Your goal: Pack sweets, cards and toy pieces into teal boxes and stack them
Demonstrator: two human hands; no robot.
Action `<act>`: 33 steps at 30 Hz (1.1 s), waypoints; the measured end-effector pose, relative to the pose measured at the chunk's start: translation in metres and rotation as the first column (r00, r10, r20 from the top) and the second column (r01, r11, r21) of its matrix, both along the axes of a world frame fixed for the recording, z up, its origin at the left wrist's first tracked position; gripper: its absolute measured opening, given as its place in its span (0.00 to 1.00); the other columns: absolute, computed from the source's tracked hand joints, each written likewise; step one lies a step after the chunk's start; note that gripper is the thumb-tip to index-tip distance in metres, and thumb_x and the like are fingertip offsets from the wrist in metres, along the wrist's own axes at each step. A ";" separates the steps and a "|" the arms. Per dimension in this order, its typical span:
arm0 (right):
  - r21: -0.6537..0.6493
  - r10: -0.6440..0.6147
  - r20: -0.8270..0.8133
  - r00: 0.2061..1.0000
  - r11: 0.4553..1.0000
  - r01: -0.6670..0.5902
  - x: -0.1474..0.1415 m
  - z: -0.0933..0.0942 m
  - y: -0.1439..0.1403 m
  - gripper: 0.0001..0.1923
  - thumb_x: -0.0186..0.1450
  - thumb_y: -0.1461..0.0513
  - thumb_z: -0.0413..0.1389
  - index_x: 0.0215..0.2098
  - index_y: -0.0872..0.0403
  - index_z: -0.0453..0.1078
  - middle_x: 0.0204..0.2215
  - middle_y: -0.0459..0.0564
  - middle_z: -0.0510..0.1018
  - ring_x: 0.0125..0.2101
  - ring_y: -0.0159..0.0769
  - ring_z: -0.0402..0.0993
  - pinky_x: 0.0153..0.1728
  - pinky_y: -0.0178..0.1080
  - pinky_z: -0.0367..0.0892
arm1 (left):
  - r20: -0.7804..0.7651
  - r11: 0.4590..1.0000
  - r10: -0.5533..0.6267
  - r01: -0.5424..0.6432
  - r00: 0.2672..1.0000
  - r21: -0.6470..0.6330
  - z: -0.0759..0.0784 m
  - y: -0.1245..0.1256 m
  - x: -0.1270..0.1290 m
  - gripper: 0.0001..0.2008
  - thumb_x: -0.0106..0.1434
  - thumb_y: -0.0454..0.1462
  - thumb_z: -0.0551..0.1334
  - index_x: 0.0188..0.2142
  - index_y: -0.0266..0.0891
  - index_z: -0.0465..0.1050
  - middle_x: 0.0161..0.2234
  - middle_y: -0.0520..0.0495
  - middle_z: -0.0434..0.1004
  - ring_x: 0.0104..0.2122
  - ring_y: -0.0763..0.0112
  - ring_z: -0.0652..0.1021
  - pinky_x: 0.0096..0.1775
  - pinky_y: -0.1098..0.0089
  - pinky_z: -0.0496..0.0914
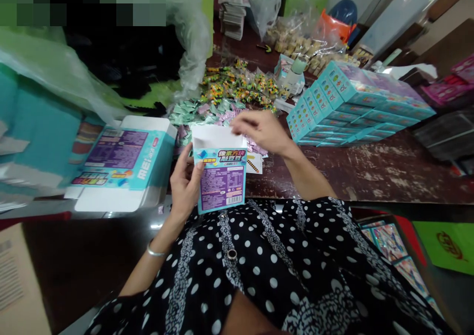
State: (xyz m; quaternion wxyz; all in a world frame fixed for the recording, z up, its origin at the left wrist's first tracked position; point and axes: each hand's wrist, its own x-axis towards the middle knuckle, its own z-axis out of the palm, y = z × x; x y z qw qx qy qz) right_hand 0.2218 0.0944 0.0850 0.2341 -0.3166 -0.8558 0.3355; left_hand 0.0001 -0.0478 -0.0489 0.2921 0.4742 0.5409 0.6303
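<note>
Left hand [185,187]: wrapped round a blue box [222,177] | Blue box: by the bench's [388,177] near edge, white flap [213,136] up | Right hand [261,130]: bent by the flap, can't tell if it holds anything | Small packets [185,112]: behind the box

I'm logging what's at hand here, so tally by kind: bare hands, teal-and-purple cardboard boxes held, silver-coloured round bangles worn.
Bare hands (left hand, right hand): 2
Teal-and-purple cardboard box held: 1
Silver-coloured round bangle worn: 1
Total: 4
</note>
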 end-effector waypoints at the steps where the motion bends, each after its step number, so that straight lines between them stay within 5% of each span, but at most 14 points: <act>1: 0.000 -0.113 -0.096 0.989 0.994 0.113 0.006 -0.006 -0.001 0.19 0.80 0.48 0.57 0.47 0.54 0.81 0.41 0.51 0.83 0.45 0.37 0.77 0.49 0.41 0.70 | 0.006 1.000 0.006 -0.006 1.000 0.003 -0.002 0.000 -0.001 0.36 0.76 0.57 0.70 0.76 0.48 0.72 0.46 0.42 0.84 0.40 0.60 0.83 0.41 0.62 0.81; 3: -0.087 -0.219 -0.203 0.955 0.975 0.205 0.014 -0.026 -0.010 0.19 0.77 0.48 0.61 0.55 0.52 0.81 0.50 0.54 0.84 0.52 0.41 0.79 0.54 0.44 0.74 | 0.009 1.000 0.007 -0.007 1.000 0.012 -0.007 -0.001 -0.002 0.37 0.77 0.58 0.68 0.78 0.48 0.68 0.52 0.40 0.85 0.48 0.55 0.85 0.52 0.57 0.82; 7: -0.315 -0.276 -0.310 0.910 0.933 0.176 0.014 -0.094 -0.049 0.30 0.73 0.44 0.64 0.67 0.48 0.74 0.59 0.56 0.83 0.56 0.44 0.80 0.57 0.47 0.77 | -0.014 1.000 -0.006 0.007 1.000 0.010 -0.023 0.001 0.000 0.36 0.76 0.60 0.67 0.76 0.49 0.70 0.70 0.37 0.76 0.69 0.47 0.78 0.68 0.52 0.74; 9: -0.346 -0.363 -0.336 0.869 0.906 0.244 0.009 -0.122 -0.069 0.29 0.75 0.42 0.61 0.65 0.49 0.74 0.54 0.55 0.84 0.50 0.43 0.80 0.52 0.45 0.77 | -0.014 0.999 -0.025 0.025 1.000 -0.029 -0.030 0.004 0.000 0.32 0.75 0.59 0.67 0.70 0.48 0.76 0.68 0.38 0.79 0.66 0.47 0.79 0.65 0.53 0.75; 12: -0.327 -0.437 -0.328 0.837 0.884 0.333 0.003 -0.139 -0.082 0.25 0.76 0.39 0.56 0.49 0.51 0.76 0.40 0.50 0.81 0.40 0.40 0.76 0.45 0.43 0.72 | -0.009 0.992 -0.062 0.060 0.998 -0.115 -0.034 0.013 -0.001 0.22 0.76 0.58 0.66 0.53 0.45 0.82 0.47 0.43 0.84 0.46 0.56 0.82 0.49 0.60 0.79; 15: -0.302 -0.464 -0.348 0.815 0.878 0.371 -0.002 -0.137 -0.077 0.24 0.74 0.39 0.55 0.39 0.50 0.69 0.35 0.47 0.75 0.37 0.38 0.72 0.43 0.41 0.69 | -0.042 0.996 -0.035 0.032 0.998 -0.078 -0.031 0.025 -0.002 0.23 0.76 0.60 0.64 0.38 0.44 0.77 0.38 0.45 0.79 0.40 0.60 0.79 0.45 0.61 0.77; 19: -0.366 -0.551 -0.412 0.725 0.829 0.423 -0.009 -0.129 -0.068 0.25 0.65 0.39 0.61 0.42 0.46 0.60 0.40 0.48 0.74 0.42 0.39 0.73 0.45 0.41 0.70 | 0.001 0.995 0.087 -0.087 0.996 0.042 -0.019 0.032 -0.001 0.25 0.68 0.62 0.72 0.40 0.47 0.71 0.38 0.47 0.77 0.38 0.62 0.79 0.44 0.61 0.77; 23: -0.402 -0.438 -0.392 0.809 0.872 0.278 -0.006 -0.119 -0.062 0.31 0.62 0.35 0.65 0.38 0.46 0.57 0.35 0.45 0.70 0.40 0.38 0.70 0.48 0.43 0.70 | -0.031 1.000 0.022 -0.022 0.999 0.016 0.000 0.028 -0.009 0.27 0.71 0.65 0.69 0.35 0.46 0.71 0.33 0.48 0.79 0.35 0.63 0.81 0.39 0.62 0.78; 26: -0.399 -0.286 -0.335 0.898 0.906 0.140 0.003 -0.103 -0.052 0.29 0.61 0.38 0.70 0.33 0.48 0.64 0.33 0.44 0.72 0.37 0.35 0.69 0.45 0.41 0.69 | -0.050 0.980 -0.181 0.176 0.982 -0.096 0.016 0.028 -0.025 0.25 0.67 0.62 0.74 0.33 0.45 0.76 0.30 0.48 0.79 0.29 0.64 0.78 0.32 0.64 0.75; 29: -0.406 -0.080 -0.245 0.966 0.914 -0.028 0.009 -0.085 -0.041 0.20 0.62 0.45 0.72 0.41 0.51 0.81 0.44 0.49 0.85 0.47 0.38 0.78 0.53 0.41 0.72 | -0.122 0.936 -0.338 0.320 0.933 -0.145 0.030 0.030 -0.037 0.20 0.62 0.58 0.80 0.37 0.46 0.86 0.34 0.45 0.82 0.33 0.60 0.81 0.32 0.62 0.77; 33: -0.434 0.062 -0.121 0.991 0.894 -0.109 0.010 -0.068 -0.029 0.21 0.68 0.45 0.68 0.51 0.47 0.90 0.53 0.51 0.90 0.55 0.41 0.83 0.59 0.41 0.73 | -0.249 0.960 -0.279 0.268 0.927 -0.077 0.035 0.034 -0.038 0.15 0.64 0.55 0.78 0.38 0.50 0.91 0.34 0.45 0.84 0.37 0.56 0.82 0.38 0.57 0.79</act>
